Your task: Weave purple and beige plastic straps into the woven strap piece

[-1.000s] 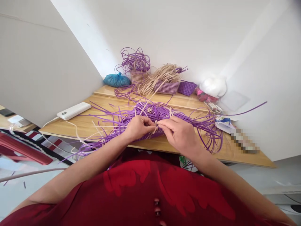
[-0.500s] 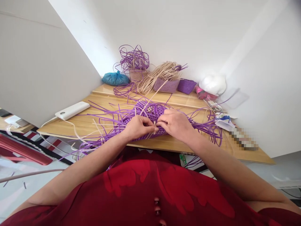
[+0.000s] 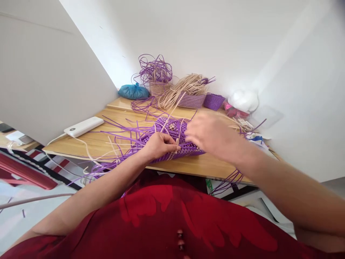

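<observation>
A purple and beige woven piece point(image 3: 188, 148), with many loose purple strips point(image 3: 126, 147) fanning out from it, lies near the front edge of the table. My left hand point(image 3: 161, 144) is closed at its near side, thumb and fingers pinching a beige strip point(image 3: 177, 141) close to the weave. Another long beige strip point(image 3: 172, 111) sticks up beyond that hand. My right hand point(image 3: 207, 133) is lifted over the right part of the woven piece, smeared by motion; whether its fingers hold anything cannot be made out.
Along the back stand a beige woven basket point(image 3: 159, 88) heaped with purple strips, a striped basket point(image 3: 191, 101) of beige strips and a small purple one point(image 3: 214, 102). A blue bag point(image 3: 134, 91), white bag point(image 3: 244, 100) and white power bank point(image 3: 84, 126) also rest on the table point(image 3: 88, 144).
My right hand has come away from the beige strip, moving up and to the right. My left hand keeps its pinch in nearly the same spot.
</observation>
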The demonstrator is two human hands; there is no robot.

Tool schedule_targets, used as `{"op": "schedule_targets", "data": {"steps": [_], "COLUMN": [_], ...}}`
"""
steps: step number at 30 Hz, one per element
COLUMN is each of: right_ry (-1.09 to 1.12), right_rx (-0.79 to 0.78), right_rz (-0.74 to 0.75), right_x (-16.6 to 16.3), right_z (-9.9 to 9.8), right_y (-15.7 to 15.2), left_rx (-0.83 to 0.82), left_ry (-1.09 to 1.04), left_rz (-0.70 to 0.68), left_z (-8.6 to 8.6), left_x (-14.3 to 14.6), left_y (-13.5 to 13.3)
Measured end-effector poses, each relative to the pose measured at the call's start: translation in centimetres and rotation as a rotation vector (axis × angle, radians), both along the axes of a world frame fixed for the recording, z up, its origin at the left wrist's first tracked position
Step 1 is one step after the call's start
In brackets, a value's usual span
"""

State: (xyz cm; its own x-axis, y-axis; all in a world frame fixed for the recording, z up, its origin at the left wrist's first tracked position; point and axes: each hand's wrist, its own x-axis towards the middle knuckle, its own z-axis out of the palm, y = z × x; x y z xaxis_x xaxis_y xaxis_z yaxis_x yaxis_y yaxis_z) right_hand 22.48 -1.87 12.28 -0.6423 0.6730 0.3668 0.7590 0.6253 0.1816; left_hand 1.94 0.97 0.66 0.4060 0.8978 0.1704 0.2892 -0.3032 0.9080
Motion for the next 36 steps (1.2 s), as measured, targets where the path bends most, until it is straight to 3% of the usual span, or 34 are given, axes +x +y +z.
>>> {"op": "schedule_targets", "data": {"steps": [3,6,9,11,17,20,24,28,31,34,36], "right_ry": [-0.144,-0.066,0.146,0.280,0.819,0.913,0.805,0.496,0.308,0.310,0.390], "right_rx": [-0.089,-0.234,-0.425,-0.525,-0.589,-0.657,-0.558,-0.291,-0.210,-0.169,-0.242], "right_rz": [-0.070,-0.072,0.107,0.170,-0.107,-0.168,-0.169,-0.143,-0.173,-0.149,-0.065], "right_x": [-0.7,-0.5,-1.0,-1.5,-1.7,-1.6,-2.2,-3.1,-3.7,-4.3,-4.6], "right_z": [-3.3,-2.8,-2.2,-3.0,-6.6,-7.1,-6.9,-6.6,-6.5,-5.8,-4.0], "right_y": [-2.9,-5.0,-6.0,-5.9,-3.2,-2.2,-2.1,-2.6,-2.9,-3.1,-3.4], "left_rx": [0.005,0.028,0.071,0.083,0.100,0.102,0.101,0.149,0.170,0.179,0.183], "left_ry": [0.000,0.020,0.041,0.045,0.029,0.031,0.057,0.078,0.097,0.109,0.106], "left_rz": [0.006,-0.006,-0.016,-0.019,-0.005,-0.007,-0.020,-0.010,-0.012,0.000,0.021], "left_z": [0.0,0.2,0.3,0.4,0.1,0.0,0.0,0.0,-0.2,-0.4,-0.4], "left_x": [0.0,-0.1,-0.1,-0.1,-0.2,-0.1,0.0,0.0,0.0,-0.1,0.0], "left_y": [0.1,0.0,-0.1,-0.3,-0.5,-0.6,-0.6,-0.4,-0.3,-0.3,-0.4]}}
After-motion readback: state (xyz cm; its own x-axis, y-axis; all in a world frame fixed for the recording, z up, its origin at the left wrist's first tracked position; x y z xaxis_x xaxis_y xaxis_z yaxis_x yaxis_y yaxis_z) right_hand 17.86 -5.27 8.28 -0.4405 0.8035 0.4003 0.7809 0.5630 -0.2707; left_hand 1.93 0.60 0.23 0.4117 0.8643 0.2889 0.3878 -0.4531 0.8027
